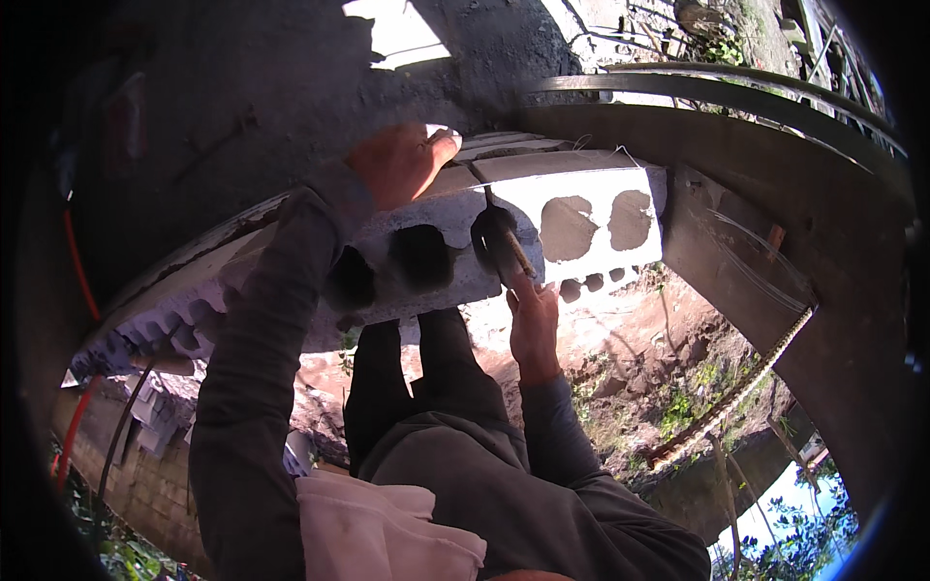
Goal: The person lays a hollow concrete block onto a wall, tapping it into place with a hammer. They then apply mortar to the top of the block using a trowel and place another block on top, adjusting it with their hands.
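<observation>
A row of pale hollow concrete blocks (467, 282) crosses the view in front of me, its large holes facing me. My left hand (405, 165) is at the far upper edge of the blocks, fingers curled; whatever lies inside them is hidden. Lower down, my right hand (535, 324) is closed around the near end of a slim stick-like tool with a brown shaft (520, 254). The tool runs up across one block hole toward the upper edge, close to my left hand. Shadow makes its far end hard to read.
A broad dark board (746, 223) with a loop of wire stands at the right. Thin string (620, 155) runs along the block top. A rusty ribbed bar (736, 392) slants below the board. Beneath lies reddish earth (630, 349); orange cable (77, 257) hangs at left.
</observation>
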A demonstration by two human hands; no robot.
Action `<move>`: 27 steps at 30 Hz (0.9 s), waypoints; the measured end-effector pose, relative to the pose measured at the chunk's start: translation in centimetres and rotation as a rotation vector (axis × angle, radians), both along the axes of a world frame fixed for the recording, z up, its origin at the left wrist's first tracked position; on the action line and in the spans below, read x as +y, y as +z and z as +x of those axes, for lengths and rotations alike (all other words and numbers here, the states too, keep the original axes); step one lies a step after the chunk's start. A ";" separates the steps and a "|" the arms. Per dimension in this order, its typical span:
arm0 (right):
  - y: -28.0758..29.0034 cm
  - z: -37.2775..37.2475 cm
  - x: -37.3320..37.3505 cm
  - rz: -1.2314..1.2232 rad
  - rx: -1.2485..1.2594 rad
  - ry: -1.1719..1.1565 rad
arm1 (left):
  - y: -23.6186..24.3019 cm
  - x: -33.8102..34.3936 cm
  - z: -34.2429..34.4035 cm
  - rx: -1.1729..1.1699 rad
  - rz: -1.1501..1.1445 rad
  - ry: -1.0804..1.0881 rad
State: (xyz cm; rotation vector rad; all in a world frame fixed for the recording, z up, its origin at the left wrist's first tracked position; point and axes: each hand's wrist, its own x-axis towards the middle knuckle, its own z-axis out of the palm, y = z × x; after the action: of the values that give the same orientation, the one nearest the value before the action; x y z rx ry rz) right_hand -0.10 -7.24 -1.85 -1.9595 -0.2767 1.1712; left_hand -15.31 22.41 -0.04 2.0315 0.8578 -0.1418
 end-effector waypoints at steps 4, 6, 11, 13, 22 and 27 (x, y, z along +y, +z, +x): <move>0.2 0.1 2.6 0.043 0.277 -0.147 | -6.7 1.1 6.9 0.184 -0.113 -0.306; 0.2 -0.6 3.2 0.207 0.288 -0.318 | -10.0 0.8 9.2 0.280 -0.219 -0.408; 1.9 -0.8 5.0 0.232 0.248 -0.262 | -10.2 0.2 8.9 0.342 -0.085 -0.618; 1.5 -0.5 4.7 0.163 0.191 -0.181 | -10.0 0.1 8.4 0.344 -0.036 -0.658; 1.6 -0.7 5.0 0.230 0.106 -0.245 | -11.9 -0.2 8.2 0.356 0.000 -0.669; 0.7 -0.3 4.4 0.161 0.018 -0.161 | -10.5 -0.3 9.0 0.417 0.148 -0.797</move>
State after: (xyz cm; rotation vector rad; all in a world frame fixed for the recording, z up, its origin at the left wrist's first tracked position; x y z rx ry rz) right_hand -0.42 -2.85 -1.10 -1.7949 -0.1935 1.0304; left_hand -6.31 22.11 -10.55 2.4239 0.2445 -0.9921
